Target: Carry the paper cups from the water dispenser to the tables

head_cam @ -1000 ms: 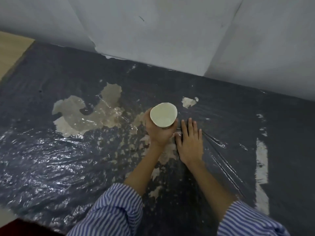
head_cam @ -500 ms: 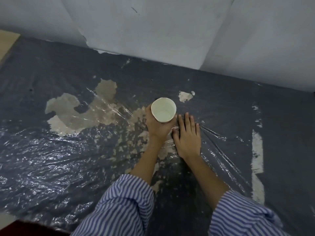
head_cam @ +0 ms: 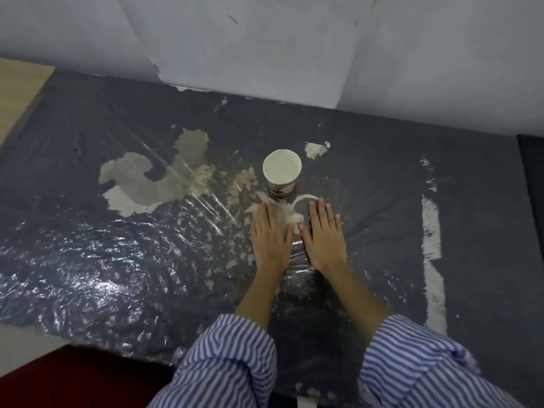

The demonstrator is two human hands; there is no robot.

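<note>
A white paper cup (head_cam: 282, 175) with a dark printed band stands upright on the dark grey table (head_cam: 368, 178), near the middle. My left hand (head_cam: 269, 235) lies flat, palm down, just in front of the cup, apart from it and holding nothing. Beside it, my right hand (head_cam: 323, 235) also rests flat on the table with its fingers apart. Both fingertips point toward the cup. Striped blue-and-white sleeves cover my forearms.
The table top has a wrinkled clear plastic film and pale worn patches (head_cam: 153, 178) left of the cup. A white strip (head_cam: 431, 240) runs down the right side. A white wall (head_cam: 265, 48) stands right behind the table. A wooden surface (head_cam: 17, 86) shows at far left.
My left hand has let go of the cup, which now stands on the table, and has drawn back to lie flat. The right hand stays flat.
</note>
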